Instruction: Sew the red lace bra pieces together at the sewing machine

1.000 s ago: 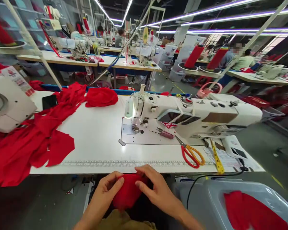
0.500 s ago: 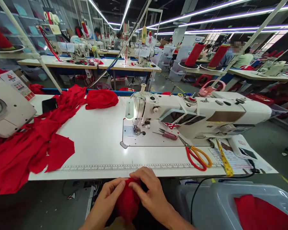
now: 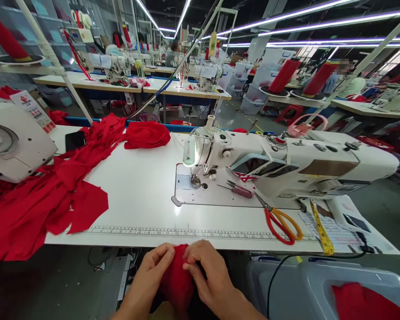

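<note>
Both of my hands pinch one small red fabric piece (image 3: 177, 280) just below the front edge of the white sewing table (image 3: 140, 186). My left hand (image 3: 150, 278) grips its left side with curled fingers. On the right side, my right hand (image 3: 208, 275) presses thumb and fingers onto the cloth. The piece is bunched between them, over my lap. The white sewing machine (image 3: 286, 166) stands on the table beyond my hands, with its needle area (image 3: 196, 180) to the left.
A heap of red fabric pieces (image 3: 50, 195) covers the table's left. Orange-handled scissors (image 3: 282, 222), small snips (image 3: 240, 190) and a yellow tape measure (image 3: 322, 231) lie right of the needle. A grey bin (image 3: 306, 284) holding red cloth stands at lower right. Another machine (image 3: 10, 142) sits far left.
My hands have drawn closer together and bunched the red piece tighter. The view has shifted slightly, so the table sits a little further right and lower.
</note>
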`<move>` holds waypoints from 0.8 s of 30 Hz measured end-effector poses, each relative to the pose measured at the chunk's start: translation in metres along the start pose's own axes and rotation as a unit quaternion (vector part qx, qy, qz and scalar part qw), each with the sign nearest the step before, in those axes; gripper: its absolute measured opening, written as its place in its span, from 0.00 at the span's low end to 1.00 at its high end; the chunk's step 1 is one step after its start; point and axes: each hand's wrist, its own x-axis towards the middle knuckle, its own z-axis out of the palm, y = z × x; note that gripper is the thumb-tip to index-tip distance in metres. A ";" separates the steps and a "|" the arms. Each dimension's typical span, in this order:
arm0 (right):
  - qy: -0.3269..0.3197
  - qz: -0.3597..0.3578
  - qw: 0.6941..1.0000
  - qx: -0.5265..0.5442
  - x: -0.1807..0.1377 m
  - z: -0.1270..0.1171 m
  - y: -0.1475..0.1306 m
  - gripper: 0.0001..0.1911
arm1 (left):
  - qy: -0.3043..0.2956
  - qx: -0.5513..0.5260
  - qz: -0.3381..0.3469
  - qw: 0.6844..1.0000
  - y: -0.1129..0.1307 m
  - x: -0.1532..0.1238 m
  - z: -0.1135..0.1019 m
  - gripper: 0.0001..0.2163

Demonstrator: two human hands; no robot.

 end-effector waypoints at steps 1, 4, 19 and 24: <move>-0.016 -0.009 1.000 0.006 0.000 -0.001 -0.001 0.06 | -0.003 0.014 0.014 1.000 0.002 0.000 0.000 0.22; -0.072 -0.028 0.997 0.017 0.001 -0.006 -0.008 0.07 | 0.004 0.072 0.071 0.995 0.008 -0.002 0.001 0.21; -0.012 0.206 0.971 0.120 0.007 0.000 -0.006 0.02 | -0.001 0.101 0.044 0.994 0.015 -0.004 0.003 0.21; 0.001 0.220 0.966 0.134 0.007 0.002 -0.002 0.02 | 0.001 0.124 0.039 0.992 0.015 -0.001 0.002 0.21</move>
